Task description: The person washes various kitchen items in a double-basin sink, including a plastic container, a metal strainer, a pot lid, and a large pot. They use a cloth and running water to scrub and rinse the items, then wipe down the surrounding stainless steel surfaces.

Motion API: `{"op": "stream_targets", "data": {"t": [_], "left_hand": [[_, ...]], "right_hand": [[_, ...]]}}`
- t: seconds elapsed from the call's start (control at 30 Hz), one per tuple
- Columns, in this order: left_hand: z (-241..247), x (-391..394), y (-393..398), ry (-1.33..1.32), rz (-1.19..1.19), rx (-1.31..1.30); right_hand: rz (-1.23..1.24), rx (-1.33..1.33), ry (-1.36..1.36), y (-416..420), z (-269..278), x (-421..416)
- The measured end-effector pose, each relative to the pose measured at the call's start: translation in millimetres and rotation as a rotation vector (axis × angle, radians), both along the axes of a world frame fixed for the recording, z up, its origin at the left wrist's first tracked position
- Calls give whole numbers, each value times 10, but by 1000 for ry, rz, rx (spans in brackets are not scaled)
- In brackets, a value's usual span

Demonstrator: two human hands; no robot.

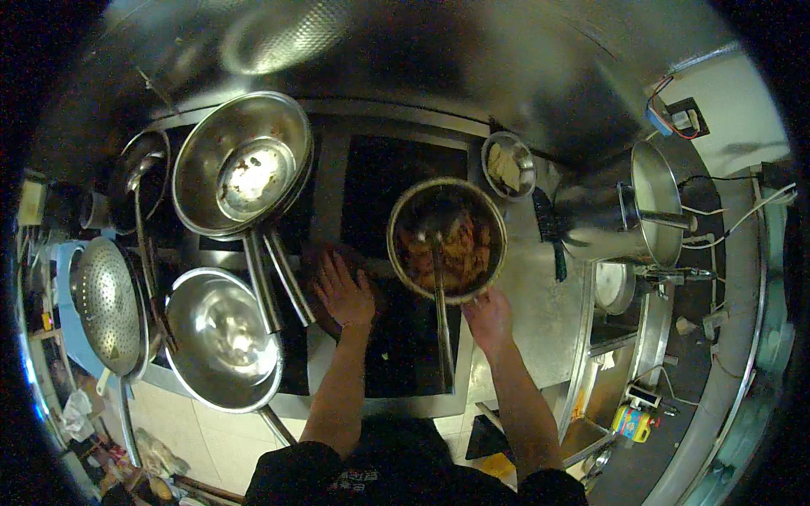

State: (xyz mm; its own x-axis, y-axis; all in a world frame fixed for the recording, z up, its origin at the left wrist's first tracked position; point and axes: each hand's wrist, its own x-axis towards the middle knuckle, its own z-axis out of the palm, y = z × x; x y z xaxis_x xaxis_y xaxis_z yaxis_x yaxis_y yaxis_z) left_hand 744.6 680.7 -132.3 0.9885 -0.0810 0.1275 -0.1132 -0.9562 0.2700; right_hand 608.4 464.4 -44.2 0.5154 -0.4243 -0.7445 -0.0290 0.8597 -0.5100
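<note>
Before me a round pot (393,209) holds brown pieces of food in dark liquid, with a long-handled metal ladle (441,316) leaning out over its near rim. My right hand (490,316) is at the pot's near right rim; whether its fingers grip the rim is not clear. Palm down and fingers spread, my left hand (345,291) is over a dark round item (329,319) on the black cooktop (405,158). Left of that hand are stacked steel frying pans (243,164) with long handles. Nearer me lies a steel wok (221,341).
A perforated strainer (111,303) and another ladle (140,209) are at far left. Behind the pot, to the right, stands a metal bowl (509,166) with pale food. Further right are a large steel stockpot (595,215), a sink area (601,379) and a yellow bottle (631,424).
</note>
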Motion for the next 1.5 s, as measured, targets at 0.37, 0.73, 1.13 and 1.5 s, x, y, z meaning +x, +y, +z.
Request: {"op": "stream_targets", "data": {"t": [0.37, 0.73, 1.13, 1.5], "left_hand": [[-371, 2033, -1874, -97, -85, -176], [258, 1320, -2641, 179, -1521, -59], [390, -287, -391, 333, -1245, 164], [-45, -637, 409, 88, 81, -110]], "right_hand": [[559, -601, 425, 206, 506, -1696], [-43, -70, 23, 391, 68, -2553], [201, -145, 99, -253, 216, -2183], [268, 20, -13, -737, -179, -202]]}}
